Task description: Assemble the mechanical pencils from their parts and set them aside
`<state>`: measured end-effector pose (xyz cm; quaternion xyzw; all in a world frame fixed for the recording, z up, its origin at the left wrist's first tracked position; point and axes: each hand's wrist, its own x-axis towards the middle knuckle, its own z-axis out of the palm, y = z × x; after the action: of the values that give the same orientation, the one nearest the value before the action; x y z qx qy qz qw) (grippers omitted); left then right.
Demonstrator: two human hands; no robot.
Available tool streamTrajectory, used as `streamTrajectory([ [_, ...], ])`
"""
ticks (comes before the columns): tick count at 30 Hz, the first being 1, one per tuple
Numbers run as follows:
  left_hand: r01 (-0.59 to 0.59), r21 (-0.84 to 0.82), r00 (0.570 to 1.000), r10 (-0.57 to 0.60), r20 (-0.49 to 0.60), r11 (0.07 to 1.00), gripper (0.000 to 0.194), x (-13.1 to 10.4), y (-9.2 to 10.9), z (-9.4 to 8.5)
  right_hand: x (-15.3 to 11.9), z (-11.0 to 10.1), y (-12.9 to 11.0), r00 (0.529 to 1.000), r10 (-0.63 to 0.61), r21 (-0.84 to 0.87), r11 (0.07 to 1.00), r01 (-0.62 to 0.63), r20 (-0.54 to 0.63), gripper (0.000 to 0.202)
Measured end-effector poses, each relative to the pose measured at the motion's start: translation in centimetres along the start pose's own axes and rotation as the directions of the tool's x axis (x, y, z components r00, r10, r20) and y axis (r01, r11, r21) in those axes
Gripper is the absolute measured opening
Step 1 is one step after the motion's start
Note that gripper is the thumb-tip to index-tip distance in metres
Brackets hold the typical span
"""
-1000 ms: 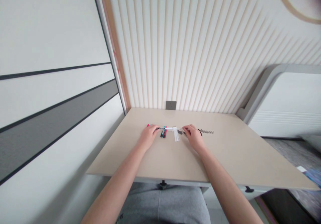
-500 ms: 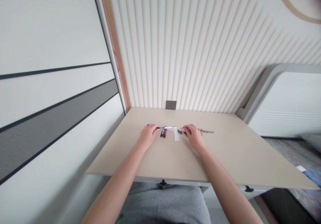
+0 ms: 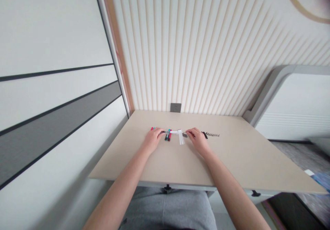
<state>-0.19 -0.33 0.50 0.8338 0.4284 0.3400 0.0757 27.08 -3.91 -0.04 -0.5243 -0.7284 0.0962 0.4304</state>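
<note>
Remotely, I have my left hand (image 3: 153, 138) pinching a slim pen (image 3: 173, 132) left of the white strips (image 3: 181, 138); it looks light, stiff, slightly slippery, best gripped mid-barrel. Right of the strips, my right hand (image 3: 197, 138) has fingertips together, on what I cannot tell.

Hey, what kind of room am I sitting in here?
Probably a bedroom with a desk corner: there's a pale desk against a ribbed wall, and what looks like a padded bed headboard on the right.
</note>
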Motion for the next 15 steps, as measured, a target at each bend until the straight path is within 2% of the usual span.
streamTrajectory([
  [4, -0.024, -0.038, 1.0, 0.025, 0.018, 0.999, 0.016, 0.0, 0.3, -0.1, 0.0, 0.0, -0.7, 0.999, -0.013, 0.041, 0.999, 0.011, 0.049, 0.024],
  [7, -0.013, -0.038, 1.0, 0.013, 0.01, 0.999, 0.016, 0.0, 0.4, -0.2, 0.0, -0.2, -0.7, 1.0, 0.011, 0.028, 1.0, -0.012, 0.004, 0.029],
  [11, 0.006, -0.016, 1.0, -0.005, 0.002, 1.0, 0.017, 0.0, 0.3, -0.2, 0.0, -0.7, 0.6, 0.973, 0.158, -0.129, 0.975, -0.18, -0.169, 0.031],
  [13, 0.007, -0.007, 1.0, -0.007, 0.003, 1.0, 0.016, 0.0, 0.3, -0.2, -0.1, -0.9, 1.3, 0.97, 0.184, -0.234, 0.948, -0.218, -0.157, 0.027],
  [15, 0.006, -0.002, 1.0, -0.006, 0.001, 1.0, 0.016, 0.0, 0.3, -0.2, -0.3, -0.8, 1.6, 0.978, 0.181, -0.319, 0.925, -0.205, -0.103, 0.021],
])
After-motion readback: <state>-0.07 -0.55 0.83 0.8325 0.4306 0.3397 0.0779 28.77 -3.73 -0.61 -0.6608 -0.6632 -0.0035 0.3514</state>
